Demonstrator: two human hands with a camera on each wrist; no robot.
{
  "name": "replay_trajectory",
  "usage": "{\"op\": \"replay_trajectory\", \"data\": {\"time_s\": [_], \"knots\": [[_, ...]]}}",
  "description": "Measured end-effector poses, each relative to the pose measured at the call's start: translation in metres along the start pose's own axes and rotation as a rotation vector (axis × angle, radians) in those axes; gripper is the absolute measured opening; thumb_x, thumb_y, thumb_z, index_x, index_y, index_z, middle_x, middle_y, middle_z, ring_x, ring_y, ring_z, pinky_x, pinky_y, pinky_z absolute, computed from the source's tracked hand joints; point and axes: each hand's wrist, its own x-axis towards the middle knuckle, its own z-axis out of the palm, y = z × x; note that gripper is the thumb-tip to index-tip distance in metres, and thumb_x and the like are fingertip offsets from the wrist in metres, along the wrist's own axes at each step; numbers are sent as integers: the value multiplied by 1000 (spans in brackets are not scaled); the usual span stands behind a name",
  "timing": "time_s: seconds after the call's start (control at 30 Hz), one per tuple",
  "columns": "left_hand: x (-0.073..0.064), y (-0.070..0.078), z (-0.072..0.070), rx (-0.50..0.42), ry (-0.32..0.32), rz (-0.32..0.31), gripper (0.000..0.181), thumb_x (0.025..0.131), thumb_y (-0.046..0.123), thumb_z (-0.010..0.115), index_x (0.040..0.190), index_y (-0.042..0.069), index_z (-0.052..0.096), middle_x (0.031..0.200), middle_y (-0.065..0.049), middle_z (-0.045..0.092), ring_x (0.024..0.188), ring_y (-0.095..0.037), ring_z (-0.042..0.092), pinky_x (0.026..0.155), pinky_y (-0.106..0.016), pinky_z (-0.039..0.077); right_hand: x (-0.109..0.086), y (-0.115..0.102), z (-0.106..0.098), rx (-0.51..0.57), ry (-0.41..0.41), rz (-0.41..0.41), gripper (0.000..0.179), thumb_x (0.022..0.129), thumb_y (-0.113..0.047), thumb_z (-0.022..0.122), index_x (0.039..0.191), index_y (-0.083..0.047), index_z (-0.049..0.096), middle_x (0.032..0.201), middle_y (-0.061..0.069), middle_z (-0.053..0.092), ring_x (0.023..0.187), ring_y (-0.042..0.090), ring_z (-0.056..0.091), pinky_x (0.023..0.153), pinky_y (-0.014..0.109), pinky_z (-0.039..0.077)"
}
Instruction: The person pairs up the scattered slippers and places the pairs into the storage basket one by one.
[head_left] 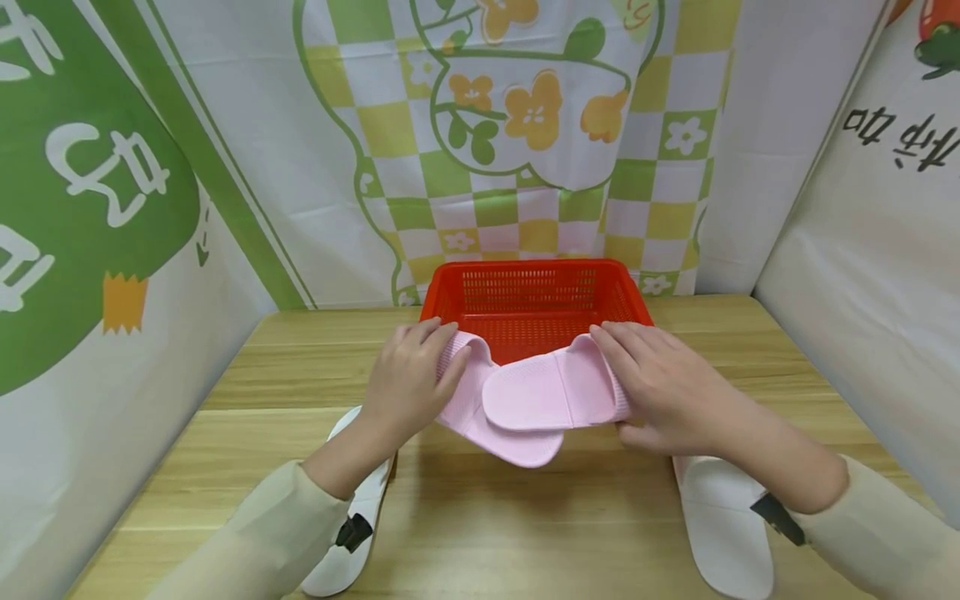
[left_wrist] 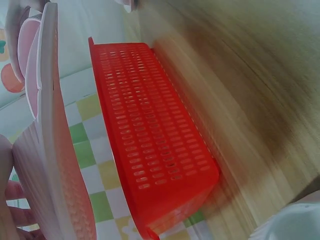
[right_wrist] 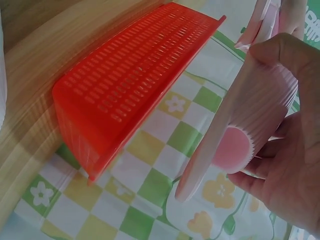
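So it's a light wood-grain table (head_left: pixel 525 533) with a red perforated basket (head_left: pixel 528 287) sitting at the back. Nearer the front there's a white slipper (head_left: pixel 727 533) on the right and a white sole-shaped thing (head_left: pixel 337 571) on the left, probably another slipper, but it's partly blocked.

The basket (head_left: pixel 532 264) looks to be made of hard plastic, smooth and shiny, and its sides (left_wrist: pixel 150 120) are cut through with small holes. The pink slippers (head_left: pixel 528 396) seem to be made of soft, matt foam or rubber; their straps (right_wrist: pixel 262 102) are lined with ridges, and one sole (left_wrist: pixel 75 210) is covered in rough bumps. Smooth, slightly shiny wood grain is seen on the worktop (head_left: pixel 525 525). The sleeves (head_left: pixel 262 529) are made of matt cloth.
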Motion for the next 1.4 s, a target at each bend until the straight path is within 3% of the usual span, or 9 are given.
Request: {"op": "replay_trajectory", "data": {"time_s": [0.47, 0.67, 0.9, 1.13, 1.4], "knots": [[8, 2, 1, 57, -35, -97, 36, 85, 36, 50, 100, 5, 61, 95, -13, 58, 82, -30, 48, 74, -40, 40, 7, -4, 1, -39, -30, 89, 92, 57, -37, 70, 130, 4, 33, 120, 19, 44, 110, 33, 40, 89, 47, 35], [9, 1, 3, 100, -25, -105, 36, 85, 36, 49, 98, 4, 62, 91, -14, 59, 78, -31, 49, 69, -40, 41, 12, -8, 1, -34, -42, 132, 94, 56, -39, 72, 131, 2, 33, 120, 18, 44, 110, 31, 40, 90, 46, 34], [12, 2, 5, 114, -10, -115, 33, 85, 40, 47, 71, 10, 50, 74, -11, 52, 66, -27, 42, 58, -36, 37, 18, -11, 6, -55, -26, 132, 92, 57, -40, 69, 130, 5, 33, 117, 19, 45, 107, 33, 40, 90, 46, 34], [13, 4, 7, 137, -16, -142, 34, 85, 41, 47, 73, 9, 51, 74, -12, 52, 66, -28, 42, 58, -37, 36, 21, -15, 11, -47, 4, 135, 92, 57, -39, 68, 129, 6, 33, 113, 20, 46, 104, 34, 42, 91, 46, 34], [14, 5, 8, 147, 0, -145, 33, 86, 37, 47, 72, 8, 51, 72, -13, 52, 64, -28, 42, 56, -38, 37, 24, -18, 15, -40, -16, 163, 91, 57, -38, 68, 129, 5, 34, 112, 18, 46, 102, 33, 42, 91, 44, 34]]}}
